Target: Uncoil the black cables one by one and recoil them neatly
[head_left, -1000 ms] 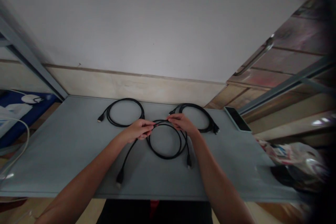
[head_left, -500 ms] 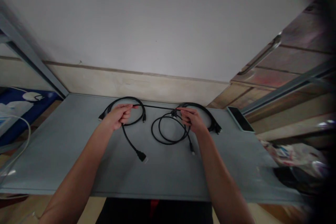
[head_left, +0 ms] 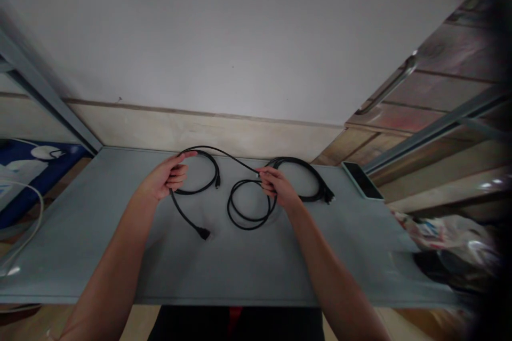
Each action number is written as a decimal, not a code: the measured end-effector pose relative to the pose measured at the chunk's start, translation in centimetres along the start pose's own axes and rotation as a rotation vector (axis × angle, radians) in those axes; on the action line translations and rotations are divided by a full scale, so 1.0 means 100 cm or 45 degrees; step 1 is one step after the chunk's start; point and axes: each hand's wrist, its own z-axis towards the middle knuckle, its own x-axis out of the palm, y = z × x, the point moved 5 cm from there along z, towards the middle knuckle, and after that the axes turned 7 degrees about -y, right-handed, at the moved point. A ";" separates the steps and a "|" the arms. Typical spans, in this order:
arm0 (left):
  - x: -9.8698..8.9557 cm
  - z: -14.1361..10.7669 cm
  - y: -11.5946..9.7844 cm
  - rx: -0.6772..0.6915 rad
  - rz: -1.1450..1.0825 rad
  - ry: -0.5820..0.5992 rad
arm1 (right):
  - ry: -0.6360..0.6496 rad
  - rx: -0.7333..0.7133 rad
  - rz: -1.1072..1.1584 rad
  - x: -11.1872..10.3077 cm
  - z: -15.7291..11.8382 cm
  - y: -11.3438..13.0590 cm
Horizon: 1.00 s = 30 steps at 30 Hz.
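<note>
A black cable (head_left: 226,152) runs in a slack arc between my two hands above the table. My left hand (head_left: 166,175) is closed on it, with the index finger pointing right; the end with a wide black plug (head_left: 203,233) hangs below that hand. My right hand (head_left: 276,184) pinches the cable farther right, and loose loops (head_left: 248,228) of cable lie below and left of it. Behind my left hand lies a coiled black cable (head_left: 218,173), partly covered. Another coiled black cable (head_left: 316,173) rests just right of my right hand, its plugs bunched together.
The grey table (head_left: 240,277) backs onto a pale wall. A phone (head_left: 363,181) lies at its back right. Grey metal posts stand at both sides. A white cord (head_left: 38,218) crosses the left edge, and plastic bags (head_left: 452,234) sit beyond the right edge.
The cable between my hands has gone from taut to a raised, slack arc. My left hand has moved left, carrying the hanging plug along. My right hand has shifted slightly left and down.
</note>
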 end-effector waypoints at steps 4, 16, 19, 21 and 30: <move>0.009 0.008 0.012 0.042 -0.039 -0.045 | 0.115 0.073 -0.029 0.016 -0.009 -0.003; -0.014 0.020 0.013 0.292 0.730 -0.382 | 0.289 0.176 -0.150 0.010 -0.015 -0.003; 0.015 0.022 0.033 0.330 0.894 -0.156 | 0.190 0.039 -0.152 0.021 -0.013 -0.003; 0.039 0.020 0.043 0.502 1.033 -0.075 | 0.111 -0.067 -0.170 0.031 -0.012 -0.005; 0.035 0.022 0.036 0.544 0.825 -0.254 | -0.168 -0.338 -0.260 0.033 -0.003 -0.007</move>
